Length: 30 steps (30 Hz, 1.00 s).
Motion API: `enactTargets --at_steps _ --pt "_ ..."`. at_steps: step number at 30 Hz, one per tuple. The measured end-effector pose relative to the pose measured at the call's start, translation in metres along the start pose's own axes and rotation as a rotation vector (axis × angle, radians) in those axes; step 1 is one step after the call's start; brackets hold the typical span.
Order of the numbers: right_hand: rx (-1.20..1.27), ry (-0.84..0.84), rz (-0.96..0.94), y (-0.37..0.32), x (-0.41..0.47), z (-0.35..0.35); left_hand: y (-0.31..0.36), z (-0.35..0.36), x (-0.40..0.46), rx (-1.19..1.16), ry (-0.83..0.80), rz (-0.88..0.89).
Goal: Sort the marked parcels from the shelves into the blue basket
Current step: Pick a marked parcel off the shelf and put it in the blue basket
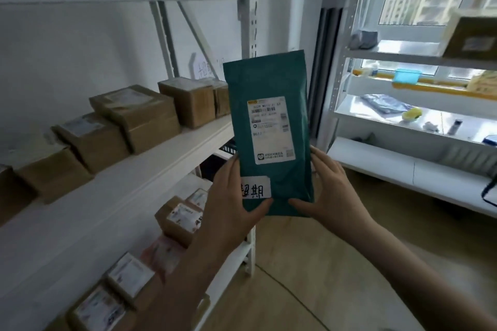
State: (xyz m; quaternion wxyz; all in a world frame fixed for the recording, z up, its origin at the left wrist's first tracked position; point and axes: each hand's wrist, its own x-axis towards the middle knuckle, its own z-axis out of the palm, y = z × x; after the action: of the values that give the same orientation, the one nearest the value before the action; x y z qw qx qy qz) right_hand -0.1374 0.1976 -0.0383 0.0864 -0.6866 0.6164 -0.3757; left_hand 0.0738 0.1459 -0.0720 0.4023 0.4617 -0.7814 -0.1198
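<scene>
A teal soft parcel (269, 83) stands upright in front of me, held by its lower end. It carries a white shipping label (270, 129) and, near the bottom left, a white handwritten tag (255, 187). My left hand (231, 204) grips the parcel's lower left corner with the thumb just under the tag. My right hand (329, 193) grips the lower right edge, thumb on the front. The blue basket is not in view.
On the left a white shelf rack (150, 158) holds several brown cardboard boxes (134, 113), with more labelled boxes (180, 219) on the shelf below. A second white rack (419, 115) with small items stands at the right by a window. Wooden floor (309, 277) lies between.
</scene>
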Motion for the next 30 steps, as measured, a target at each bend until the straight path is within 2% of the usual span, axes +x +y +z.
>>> enactTargets --at_steps 8,13,18,23,30 --pt "-0.010 -0.026 0.124 0.125 0.090 -0.001 -0.027 0.136 0.113 -0.083 -0.122 0.038" --pt "-0.027 0.012 0.207 0.197 0.155 -0.002 -0.044 0.216 0.192 -0.105 -0.213 0.078" --pt "-0.041 0.017 0.286 0.268 0.223 -0.001 -0.054 0.280 0.270 -0.075 -0.238 0.072" --pt "-0.049 -0.077 0.270 0.341 0.308 0.007 -0.075 0.342 0.334 -0.061 -0.225 -0.022" --pt "-0.010 -0.293 0.096 0.449 0.461 0.032 -0.112 0.424 0.427 0.022 -0.122 -0.261"
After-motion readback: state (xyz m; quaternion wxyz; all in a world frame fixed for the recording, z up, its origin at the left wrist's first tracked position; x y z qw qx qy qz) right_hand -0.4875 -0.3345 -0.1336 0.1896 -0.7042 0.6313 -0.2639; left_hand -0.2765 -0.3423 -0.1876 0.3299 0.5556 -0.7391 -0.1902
